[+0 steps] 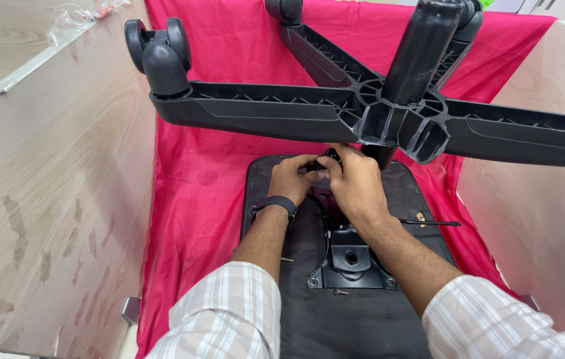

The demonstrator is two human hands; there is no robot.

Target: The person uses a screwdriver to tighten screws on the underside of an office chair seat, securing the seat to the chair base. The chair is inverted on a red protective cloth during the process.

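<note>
Head view showed the left hand point(290, 178) and right hand point(355, 181) both curled shut around a small black knob-like part point(322, 161) at the far end of the black metal seat plate point(349, 256), under the black plastic five-arm wheeled chair base point(256, 110). The fitting step seemed under way; next called for steady seating.

Part gripped by left hand point(290, 178) & right hand point(355, 183) is hidden; star base point(262, 110) arms cut off at right/top edges.
</note>
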